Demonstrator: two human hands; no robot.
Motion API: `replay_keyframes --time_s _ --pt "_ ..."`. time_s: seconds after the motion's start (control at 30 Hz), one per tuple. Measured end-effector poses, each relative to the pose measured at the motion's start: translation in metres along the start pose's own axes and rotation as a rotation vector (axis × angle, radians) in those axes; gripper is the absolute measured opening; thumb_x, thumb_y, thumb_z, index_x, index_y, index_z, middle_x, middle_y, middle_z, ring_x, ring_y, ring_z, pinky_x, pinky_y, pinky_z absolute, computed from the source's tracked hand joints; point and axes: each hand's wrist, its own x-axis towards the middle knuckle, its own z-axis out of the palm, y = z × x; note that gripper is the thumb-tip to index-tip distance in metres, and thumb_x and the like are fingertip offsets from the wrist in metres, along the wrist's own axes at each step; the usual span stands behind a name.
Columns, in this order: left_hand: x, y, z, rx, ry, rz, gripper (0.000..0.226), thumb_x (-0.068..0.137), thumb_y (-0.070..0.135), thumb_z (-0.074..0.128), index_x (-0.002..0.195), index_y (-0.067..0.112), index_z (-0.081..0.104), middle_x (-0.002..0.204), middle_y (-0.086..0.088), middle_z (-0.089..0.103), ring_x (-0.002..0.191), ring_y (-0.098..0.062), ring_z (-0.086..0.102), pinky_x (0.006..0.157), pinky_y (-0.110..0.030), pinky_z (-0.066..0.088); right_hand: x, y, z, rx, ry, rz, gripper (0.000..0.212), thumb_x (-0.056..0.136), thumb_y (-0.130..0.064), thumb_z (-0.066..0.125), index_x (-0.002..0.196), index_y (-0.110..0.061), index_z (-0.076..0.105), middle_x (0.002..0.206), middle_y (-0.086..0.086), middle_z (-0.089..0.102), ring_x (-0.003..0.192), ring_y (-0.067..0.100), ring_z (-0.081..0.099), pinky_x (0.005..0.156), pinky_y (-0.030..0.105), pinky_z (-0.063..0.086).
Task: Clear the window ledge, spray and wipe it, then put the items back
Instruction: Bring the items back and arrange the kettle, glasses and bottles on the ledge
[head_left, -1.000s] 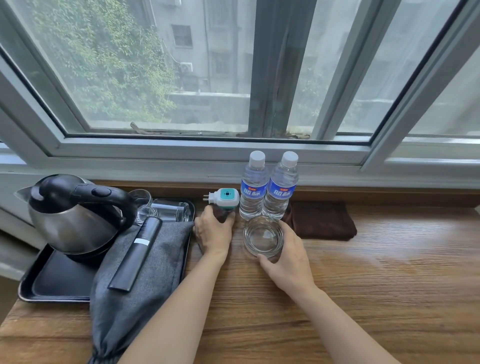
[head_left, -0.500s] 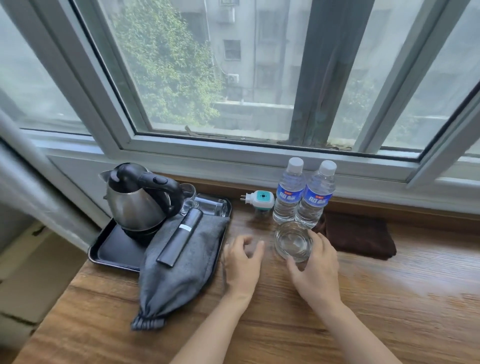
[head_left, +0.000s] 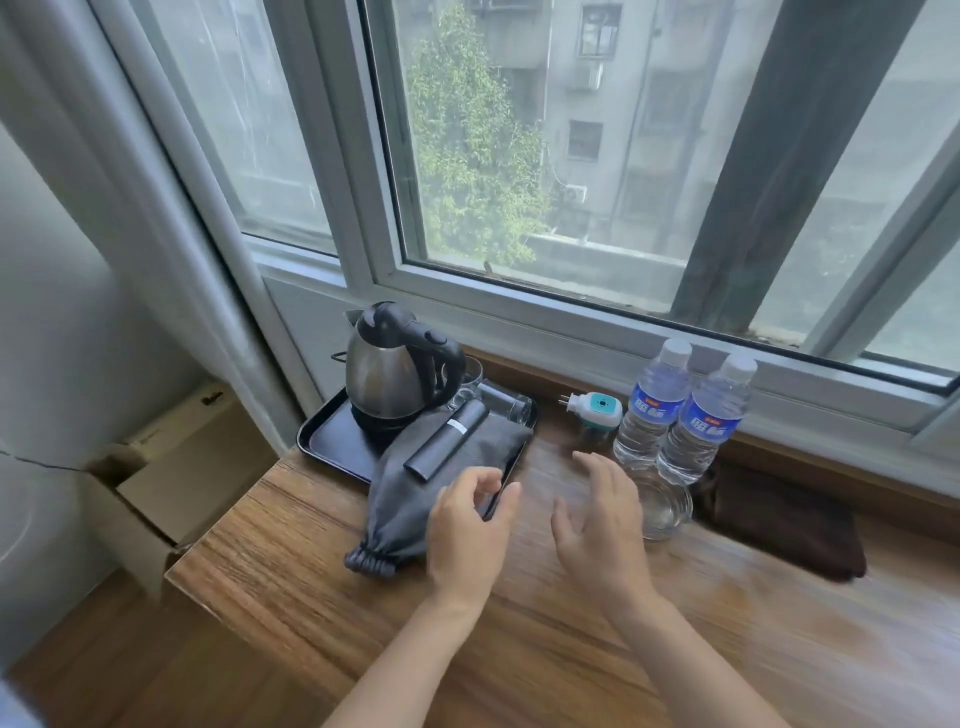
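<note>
On the wooden ledge (head_left: 571, 649) a black tray (head_left: 332, 441) carries a steel kettle (head_left: 387, 369), drinking glasses (head_left: 506, 402), a grey drawstring bag (head_left: 415, 499) and a dark tube (head_left: 447, 439) lying on the bag. My left hand (head_left: 467, 535) hovers by the tray's right edge, fingers loosely curled, holding nothing. My right hand (head_left: 602, 525) hovers open over bare wood, just left of a glass bowl (head_left: 665, 506). A white-and-teal plug-in device (head_left: 597, 410) and two water bottles (head_left: 680, 415) stand behind. A brown cloth (head_left: 779, 525) lies at the right.
The window frame (head_left: 571, 322) runs close behind the items. The ledge ends at the left, where an open cardboard box (head_left: 156, 467) sits on the floor below by a white wall and pipe.
My left hand has let go of the plug-in device and my right hand has released the glass bowl; both have moved left toward the tray. The view has swung left.
</note>
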Motion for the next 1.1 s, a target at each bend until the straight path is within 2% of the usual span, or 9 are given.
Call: replay_keyframes --time_s 0.2,0.37,0.47,0.57,0.67,0.77,0.9,1.0,1.1 --pt "0.026 -0.018 -0.049 -0.034 0.008 0.102 0.015 0.090 0.037 0.075 0.102 0.034 0.066 0.096 0.020 0.069 0.098 -0.005 0.064 0.086 -0.034 0.057 0.000 -0.038 0.021 -0.006 -0.080 -0.006 0.051 0.087 -0.014 0.071 0.135 -0.021 0.054 0.131 -0.003 0.058 0.126 0.020 0.053 0.106 0.046 0.046" --pt "0.055 -0.057 -0.086 -0.070 -0.078 0.142 0.016 0.088 0.030 0.079 0.101 0.029 0.069 0.092 0.019 0.069 0.092 -0.009 0.065 0.084 -0.039 0.057 -0.004 -0.080 0.065 0.017 -0.115 0.055 0.047 0.092 -0.016 0.069 0.137 -0.022 0.055 0.132 -0.009 0.057 0.128 0.011 0.050 0.111 0.037 0.041" --pt "0.074 -0.086 -0.111 -0.071 -0.144 0.166 0.018 0.088 0.029 0.080 0.101 0.031 0.069 0.093 0.020 0.069 0.092 -0.010 0.067 0.083 -0.039 0.058 -0.006 -0.108 0.092 0.045 -0.085 0.111 0.041 0.096 -0.015 0.067 0.136 -0.020 0.057 0.127 -0.014 0.057 0.124 0.002 0.048 0.111 0.031 0.041" --pt "0.088 -0.109 -0.132 -0.058 -0.227 0.171 0.018 0.088 0.030 0.079 0.100 0.033 0.067 0.092 0.021 0.069 0.093 -0.006 0.066 0.082 -0.037 0.058 -0.003 -0.133 0.114 0.037 0.018 0.160 0.034 0.097 -0.015 0.066 0.131 -0.019 0.061 0.119 -0.013 0.059 0.115 0.003 0.053 0.105 0.034 0.047" --pt "0.099 -0.126 -0.146 -0.073 -0.308 0.142 0.017 0.088 0.028 0.080 0.100 0.033 0.068 0.091 0.019 0.070 0.091 -0.007 0.067 0.082 -0.035 0.058 0.010 -0.155 0.127 -0.095 0.037 0.249 0.047 0.098 -0.040 0.064 0.139 -0.018 0.057 0.119 -0.003 0.061 0.114 0.015 0.055 0.098 0.031 0.048" --pt "0.107 -0.135 -0.153 -0.098 -0.382 0.113 0.016 0.089 0.025 0.079 0.099 0.030 0.069 0.092 0.015 0.071 0.087 -0.004 0.067 0.078 -0.023 0.057 0.027 -0.172 0.131 -0.260 -0.091 0.403 0.072 0.094 -0.065 0.056 0.149 -0.020 0.043 0.120 0.006 0.059 0.114 0.025 0.055 0.091 0.037 0.051" --pt "0.114 -0.135 -0.161 -0.151 -0.418 0.083 0.015 0.090 0.022 0.078 0.100 0.028 0.069 0.088 0.013 0.072 0.085 -0.001 0.065 0.072 -0.008 0.048 0.041 -0.180 0.133 -0.227 -0.124 0.507 0.050 0.095 -0.047 0.061 0.133 -0.016 0.047 0.116 0.007 0.063 0.108 0.029 0.063 0.086 0.039 0.052" --pt "0.120 -0.133 -0.164 -0.199 -0.440 0.042 0.016 0.091 0.025 0.076 0.102 0.032 0.067 0.089 0.015 0.072 0.084 0.000 0.066 0.074 -0.013 0.048 0.040 -0.180 0.121 -0.136 -0.028 0.576 0.037 0.094 -0.033 0.066 0.124 -0.013 0.057 0.112 0.004 0.067 0.110 0.027 0.062 0.084 0.032 0.045" --pt "0.128 -0.126 -0.163 -0.228 -0.494 0.000 0.023 0.094 0.028 0.072 0.114 0.034 0.063 0.096 0.013 0.072 0.085 -0.001 0.065 0.077 -0.018 0.050 0.028 -0.182 0.101 -0.022 0.016 0.667 0.033 0.094 -0.030 0.068 0.124 -0.017 0.067 0.106 -0.007 0.068 0.107 0.017 0.064 0.078 0.022 0.039"
